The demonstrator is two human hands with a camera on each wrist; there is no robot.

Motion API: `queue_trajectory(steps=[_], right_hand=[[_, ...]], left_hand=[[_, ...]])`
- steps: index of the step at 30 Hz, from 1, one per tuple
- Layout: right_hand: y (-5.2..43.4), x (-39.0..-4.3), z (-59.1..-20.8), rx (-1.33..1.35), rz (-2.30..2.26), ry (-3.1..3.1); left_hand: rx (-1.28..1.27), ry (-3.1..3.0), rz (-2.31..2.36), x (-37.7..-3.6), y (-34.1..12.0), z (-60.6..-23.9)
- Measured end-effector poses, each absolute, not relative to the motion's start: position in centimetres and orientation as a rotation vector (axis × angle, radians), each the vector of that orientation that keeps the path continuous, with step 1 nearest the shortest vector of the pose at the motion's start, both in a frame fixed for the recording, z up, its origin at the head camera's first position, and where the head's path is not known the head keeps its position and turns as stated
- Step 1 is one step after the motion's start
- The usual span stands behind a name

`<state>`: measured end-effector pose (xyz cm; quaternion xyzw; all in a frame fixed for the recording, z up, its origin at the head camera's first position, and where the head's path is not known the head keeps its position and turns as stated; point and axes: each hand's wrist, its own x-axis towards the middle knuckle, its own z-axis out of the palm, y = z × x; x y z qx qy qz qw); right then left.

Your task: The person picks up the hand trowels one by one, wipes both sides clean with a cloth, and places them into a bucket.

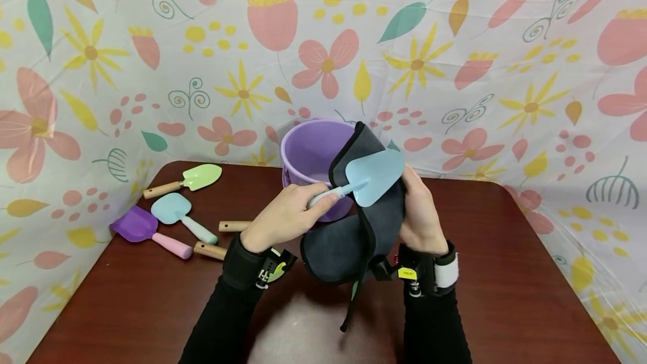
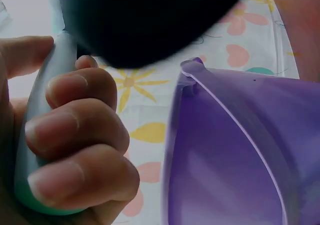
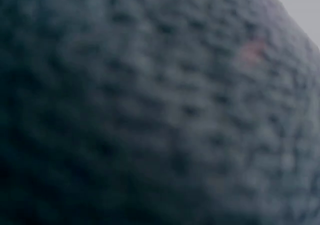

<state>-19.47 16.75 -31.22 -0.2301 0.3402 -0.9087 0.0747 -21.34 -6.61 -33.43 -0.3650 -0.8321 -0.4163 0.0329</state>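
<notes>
My left hand [image 1: 288, 215] grips the handle of a light blue toy shovel [image 1: 371, 176], fingers curled round it [image 2: 75, 135]. The shovel's blade lies against a dark grey cloth [image 1: 354, 229] that my right hand [image 1: 422, 212] holds from behind, above the table. The cloth [image 3: 150, 110] fills the right wrist view. Just behind them stands a purple bucket [image 1: 310, 153], close beside the left hand in the left wrist view [image 2: 235, 150].
On the dark wooden table [image 1: 505, 274], at the left, lie a green shovel [image 1: 194, 178], a light blue shovel [image 1: 179, 215], a purple scoop [image 1: 144, 232] and two wooden handles [image 1: 212, 250]. Flowered sheets [image 1: 455, 60] wall in the table on three sides.
</notes>
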Motion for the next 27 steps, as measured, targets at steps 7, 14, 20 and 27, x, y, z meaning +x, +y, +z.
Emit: queue_trajectory(steps=[7,14,20,27], right_hand=[[17.1,-19.1,-30.6,-0.773,-2.784,0.972],[17.6,-18.7,-30.0,-0.791,-2.838,0.940],[17.8,-18.1,-29.6,-0.826,-2.870,0.965],[18.3,-17.3,-29.1,-0.890,-2.920,0.933]], left_hand=[[-1.132,-2.593,-1.310,-21.6,-6.6,-33.5],[-1.105,-2.643,-1.332,-21.8,-6.7,-33.8],[-1.097,-2.653,-1.299,-21.8,-6.8,-34.0],[-1.088,-2.647,-1.319,-21.4,-6.9,-33.7]])
